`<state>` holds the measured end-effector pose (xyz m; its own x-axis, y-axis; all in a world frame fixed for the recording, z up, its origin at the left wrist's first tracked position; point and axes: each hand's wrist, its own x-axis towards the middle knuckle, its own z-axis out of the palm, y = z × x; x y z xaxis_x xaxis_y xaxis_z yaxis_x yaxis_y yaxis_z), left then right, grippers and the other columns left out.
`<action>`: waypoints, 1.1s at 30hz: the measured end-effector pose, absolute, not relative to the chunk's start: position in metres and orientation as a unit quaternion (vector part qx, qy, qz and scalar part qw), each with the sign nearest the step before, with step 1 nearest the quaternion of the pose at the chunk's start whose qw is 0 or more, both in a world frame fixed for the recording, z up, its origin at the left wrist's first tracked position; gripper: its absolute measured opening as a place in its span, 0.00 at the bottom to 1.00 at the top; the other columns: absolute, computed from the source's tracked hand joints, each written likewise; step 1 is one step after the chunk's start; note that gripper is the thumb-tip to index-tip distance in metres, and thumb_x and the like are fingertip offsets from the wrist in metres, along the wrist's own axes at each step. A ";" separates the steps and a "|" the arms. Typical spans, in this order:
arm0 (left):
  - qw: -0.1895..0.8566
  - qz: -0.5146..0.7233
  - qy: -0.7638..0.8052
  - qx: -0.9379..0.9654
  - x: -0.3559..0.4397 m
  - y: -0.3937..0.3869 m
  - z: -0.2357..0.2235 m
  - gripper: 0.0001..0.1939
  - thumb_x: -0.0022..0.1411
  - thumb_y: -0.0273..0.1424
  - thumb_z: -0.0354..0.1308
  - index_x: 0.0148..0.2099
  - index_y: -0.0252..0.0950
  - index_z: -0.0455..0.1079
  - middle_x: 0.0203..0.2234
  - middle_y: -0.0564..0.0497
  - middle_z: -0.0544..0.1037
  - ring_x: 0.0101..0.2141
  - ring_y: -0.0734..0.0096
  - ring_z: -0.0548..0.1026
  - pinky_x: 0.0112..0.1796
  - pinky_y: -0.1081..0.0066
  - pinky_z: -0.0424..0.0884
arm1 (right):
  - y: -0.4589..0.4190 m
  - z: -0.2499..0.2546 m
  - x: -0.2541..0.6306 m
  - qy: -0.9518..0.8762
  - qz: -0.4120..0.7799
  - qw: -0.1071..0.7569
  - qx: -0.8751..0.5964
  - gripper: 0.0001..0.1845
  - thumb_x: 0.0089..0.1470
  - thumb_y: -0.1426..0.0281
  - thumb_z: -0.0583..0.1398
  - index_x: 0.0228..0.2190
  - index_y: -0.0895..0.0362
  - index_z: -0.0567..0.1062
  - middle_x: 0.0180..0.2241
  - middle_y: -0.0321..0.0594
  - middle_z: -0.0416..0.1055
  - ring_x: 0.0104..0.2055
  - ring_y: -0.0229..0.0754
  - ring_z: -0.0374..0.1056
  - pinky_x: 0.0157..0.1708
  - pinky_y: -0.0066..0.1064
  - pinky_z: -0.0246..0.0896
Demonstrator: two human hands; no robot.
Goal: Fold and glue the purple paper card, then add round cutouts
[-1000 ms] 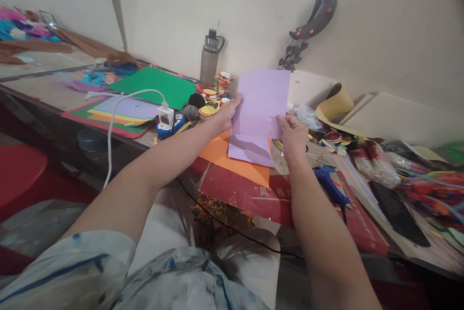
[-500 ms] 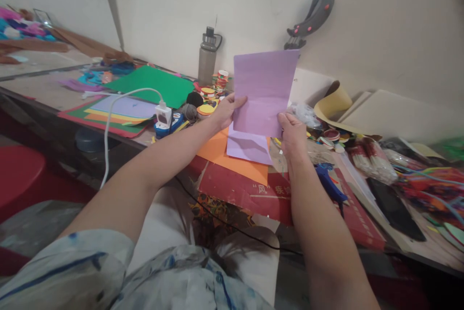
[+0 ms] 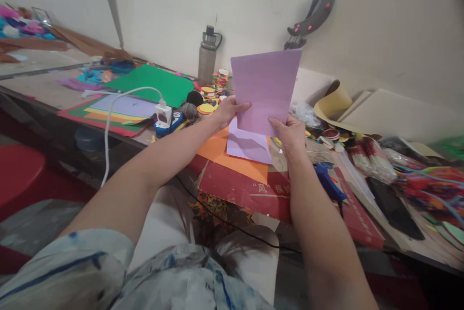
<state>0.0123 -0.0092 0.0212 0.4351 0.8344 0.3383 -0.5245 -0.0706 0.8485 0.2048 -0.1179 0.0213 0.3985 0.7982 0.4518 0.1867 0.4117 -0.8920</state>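
A rectangular purple sheet point(image 3: 266, 82), paper or thin foam, is held up in the air between my two hands. My left hand point(image 3: 229, 110) pinches its lower left edge, thumb on the near face. At the lower right corner my right hand point(image 3: 289, 131) grips it, thumb pressed on the front and the other fingers behind, mostly hidden. Under it lies another purple sheet point(image 3: 250, 148), on top of an orange sheet point(image 3: 253, 170). Both rest on a red board with white lettering point(image 3: 235, 194).
Left are a green sheet point(image 3: 152, 85), stacked coloured sheets point(image 3: 123, 107) and a white plug point(image 3: 163, 115) with its cable. A bottle point(image 3: 208, 56) stands by the wall. Right lie a blue glue gun point(image 3: 329, 184), a black phone point(image 3: 395, 208) and bagged sticks point(image 3: 373, 160).
The raised purple sheet has tilted slightly and its lower edge has shifted. My right thumb has slid further inward over its face, and the left thumb reaches slightly further in too.
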 end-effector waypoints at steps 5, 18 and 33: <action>0.583 0.512 0.254 0.578 0.011 -0.013 0.021 0.21 0.61 0.36 0.76 0.53 0.35 0.77 0.53 0.42 0.84 0.49 0.65 0.81 0.47 0.68 0.74 | -0.125 0.025 0.214 -0.496 -0.037 0.648 -0.576 0.07 0.53 0.64 0.67 0.30 0.55 0.82 0.31 0.40 0.79 0.36 0.47 0.72 0.47 0.46 0.72; 0.695 0.506 0.172 0.481 0.023 -0.032 0.015 0.17 0.57 0.28 0.77 0.48 0.33 0.80 0.47 0.44 0.86 0.52 0.59 0.83 0.61 0.56 0.75 | -0.127 0.004 0.173 -0.732 -0.153 0.393 -0.536 0.21 0.64 0.66 0.64 0.56 0.58 0.83 0.53 0.55 0.80 0.55 0.58 0.72 0.60 0.52 0.68; 0.699 0.472 0.209 0.495 0.013 -0.026 0.029 0.17 0.55 0.30 0.81 0.44 0.33 0.80 0.38 0.48 0.87 0.36 0.73 0.82 0.45 0.69 0.79 | -0.123 0.025 0.202 -0.455 0.178 0.703 -0.517 0.17 0.43 0.55 0.71 0.30 0.56 0.81 0.27 0.33 0.76 0.29 0.39 0.66 0.35 0.35 0.69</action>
